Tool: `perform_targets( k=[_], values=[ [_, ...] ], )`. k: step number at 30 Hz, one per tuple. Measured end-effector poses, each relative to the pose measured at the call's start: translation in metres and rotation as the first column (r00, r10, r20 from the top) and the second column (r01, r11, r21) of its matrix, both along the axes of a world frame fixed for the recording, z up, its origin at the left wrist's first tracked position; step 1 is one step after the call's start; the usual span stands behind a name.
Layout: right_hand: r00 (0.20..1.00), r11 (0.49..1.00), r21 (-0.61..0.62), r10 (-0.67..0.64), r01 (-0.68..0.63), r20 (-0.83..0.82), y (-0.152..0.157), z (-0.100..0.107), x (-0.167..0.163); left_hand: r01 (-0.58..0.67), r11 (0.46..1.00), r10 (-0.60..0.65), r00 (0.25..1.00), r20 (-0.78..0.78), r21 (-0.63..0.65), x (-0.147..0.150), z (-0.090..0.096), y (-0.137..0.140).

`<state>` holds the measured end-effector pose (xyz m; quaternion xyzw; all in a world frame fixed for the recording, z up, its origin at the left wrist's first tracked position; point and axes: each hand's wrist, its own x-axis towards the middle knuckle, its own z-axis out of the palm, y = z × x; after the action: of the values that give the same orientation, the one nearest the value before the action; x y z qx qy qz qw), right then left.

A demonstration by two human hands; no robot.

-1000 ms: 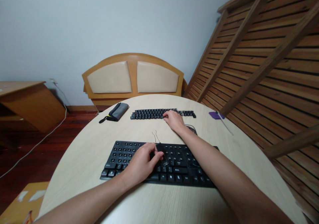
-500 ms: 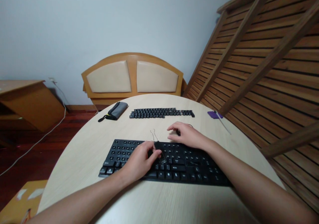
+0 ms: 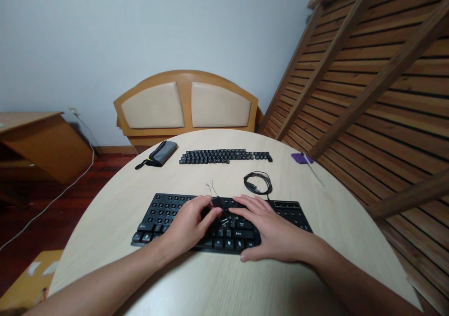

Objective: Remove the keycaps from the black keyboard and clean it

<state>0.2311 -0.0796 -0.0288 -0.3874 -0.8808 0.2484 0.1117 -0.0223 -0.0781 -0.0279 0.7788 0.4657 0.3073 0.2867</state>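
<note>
My left hand pinches a wire keycap puller by its black handle. Thin wires stick out of both ends of the puller, and its lower end is over the middle of a black keyboard. Many upper-row keys on the keyboard are bare of caps, while the lower rows still carry theirs. My right hand lies flat on the keyboard right of centre, fingers spread and thumb at the front edge. It hides some of the keys beneath it.
Several removed keycaps are lined up in rows toward the table's far side. A coiled black cable lies behind the keyboard. At the left is a grey pouch; at the right, a purple cloth with a thin rod across it.
My right hand has come down from above the keyboard's back edge onto its keys, uncovering the coiled cable. My left hand keeps the keycap puller over the same area.
</note>
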Motion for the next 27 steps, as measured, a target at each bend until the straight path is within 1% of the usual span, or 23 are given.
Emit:
perform_targets(
  k=[3,6,10,16,21,27],
  values=[
    [1.000,1.000,-0.003,-0.026,0.026,0.017,-0.004,0.003,-0.008,0.000,1.000,0.000,1.000,-0.005,0.002,0.001,0.002,-0.001],
    [0.997,0.999,-0.027,-0.034,0.036,0.064,-0.006,0.009,-0.014,0.027,1.000,-0.026,1.000,0.003,-0.003,0.003,0.006,-0.003],
    [0.995,0.998,-0.050,-0.038,0.043,0.097,-0.008,0.013,-0.017,0.049,0.999,-0.049,0.999,0.016,-0.003,0.004,0.008,-0.006],
    [0.997,0.999,-0.028,-0.032,0.034,0.072,-0.008,0.009,-0.015,0.053,0.998,-0.052,0.998,0.036,-0.023,0.005,0.006,-0.005],
    [0.998,0.999,-0.020,-0.030,0.031,0.057,-0.008,0.010,-0.016,0.080,0.996,-0.078,0.995,0.060,-0.041,0.005,0.004,-0.004],
    [0.999,0.999,-0.023,-0.033,0.034,0.038,-0.008,0.011,-0.017,0.073,0.994,-0.070,0.997,0.045,-0.079,0.005,0.005,-0.003]
  ],
)
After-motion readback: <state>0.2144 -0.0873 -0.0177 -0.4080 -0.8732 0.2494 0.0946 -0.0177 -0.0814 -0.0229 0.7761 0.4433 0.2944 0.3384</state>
